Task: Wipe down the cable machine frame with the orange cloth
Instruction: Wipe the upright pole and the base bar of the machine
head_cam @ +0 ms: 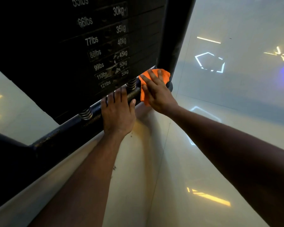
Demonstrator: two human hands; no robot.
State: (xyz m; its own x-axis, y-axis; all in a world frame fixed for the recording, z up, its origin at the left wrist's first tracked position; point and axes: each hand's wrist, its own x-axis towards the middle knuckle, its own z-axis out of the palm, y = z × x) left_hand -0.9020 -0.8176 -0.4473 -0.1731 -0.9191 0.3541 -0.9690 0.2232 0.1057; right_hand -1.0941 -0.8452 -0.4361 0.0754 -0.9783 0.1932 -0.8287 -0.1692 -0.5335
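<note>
The black cable machine frame has a low bottom bar (69, 128) running from lower left up to a vertical post (175, 30) at centre right. My right hand (156, 90) lies flat with straight fingers on the orange cloth (143, 94), pressing it against the corner where bar and post meet. Much of the cloth is hidden under that hand. My left hand (117, 112) grips the bottom bar just left of the cloth, fingers curled over its top.
The black weight stack (105, 46) with white lbs and kg labels stands just behind the bar on two coil springs (86, 113). A glossy pale tiled floor (170, 177) with light reflections spreads below and to the right.
</note>
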